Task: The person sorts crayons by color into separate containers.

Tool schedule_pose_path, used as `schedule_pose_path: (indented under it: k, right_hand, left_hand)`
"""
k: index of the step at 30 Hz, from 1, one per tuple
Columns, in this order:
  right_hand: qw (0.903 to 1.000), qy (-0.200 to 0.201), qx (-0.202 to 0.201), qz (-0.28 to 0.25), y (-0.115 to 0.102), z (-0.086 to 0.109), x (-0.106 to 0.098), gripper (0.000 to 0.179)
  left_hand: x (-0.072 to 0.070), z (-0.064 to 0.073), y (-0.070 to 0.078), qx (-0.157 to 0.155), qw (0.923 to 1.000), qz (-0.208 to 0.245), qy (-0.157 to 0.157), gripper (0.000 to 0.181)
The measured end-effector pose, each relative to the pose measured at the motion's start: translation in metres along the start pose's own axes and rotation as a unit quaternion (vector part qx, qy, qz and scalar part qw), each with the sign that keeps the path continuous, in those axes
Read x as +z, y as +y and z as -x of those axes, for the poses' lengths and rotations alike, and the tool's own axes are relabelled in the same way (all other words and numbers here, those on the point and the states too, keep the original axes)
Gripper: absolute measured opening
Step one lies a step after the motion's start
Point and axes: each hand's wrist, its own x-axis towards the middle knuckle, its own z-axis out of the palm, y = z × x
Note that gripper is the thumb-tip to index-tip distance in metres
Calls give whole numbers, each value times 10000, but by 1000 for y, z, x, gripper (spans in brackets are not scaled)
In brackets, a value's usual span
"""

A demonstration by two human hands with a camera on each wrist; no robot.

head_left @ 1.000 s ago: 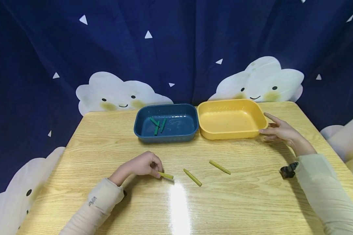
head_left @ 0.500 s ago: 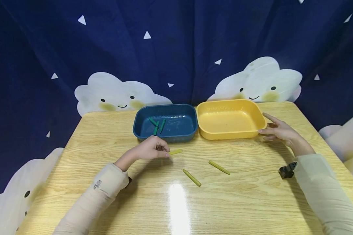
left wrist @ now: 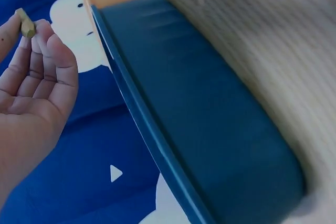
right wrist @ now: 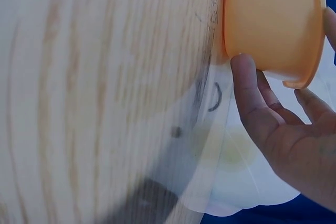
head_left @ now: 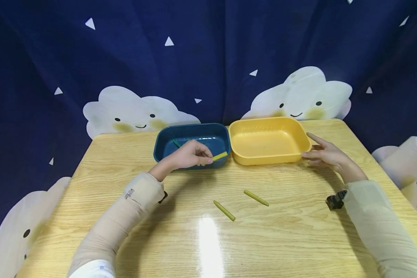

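Note:
In the head view my left hand (head_left: 190, 155) is over the front of the blue tray (head_left: 213, 139), pinching a yellow crayon (head_left: 219, 156) between thumb and fingers. The left wrist view shows the end of that crayon (left wrist: 26, 24), held above the tray's rim. A green crayon (head_left: 176, 143) lies inside the blue tray; my hand hides the others. At the right end of the yellow tray (head_left: 269, 143), my right hand (head_left: 328, 155) touches its outside with spread fingers. Two more yellow crayons, a nearer one (head_left: 224, 211) and a farther one (head_left: 256, 197), lie on the table.
Both trays stand side by side along the back of the wooden table (head_left: 278, 239). Behind them hangs a dark blue curtain (head_left: 142, 58) with white clouds. The yellow tray holds nothing visible.
My left hand has lifted the yellow crayon off the table and carried it away from me and rightward, to the blue tray. My right hand stays at the yellow tray.

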Motion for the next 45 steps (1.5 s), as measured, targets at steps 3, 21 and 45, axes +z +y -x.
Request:
schedule_pose_path:
  k: [3, 21, 45]
  right_hand:
    - [10000, -29, -60, 6, -1, 1, 0, 96]
    - [10000, -11, -44, 44, -3, 4, 0, 95]
    - [10000, 58, -33, 25, -1, 3, 0, 96]
  left_hand:
    - [0, -12, 4, -151, 9998, 104, 11, 15]
    - [8, -92, 29, -418, 9978, 425, 273, 17]
    - [10, -184, 37, -1203, 9471, 2871, 788, 24]
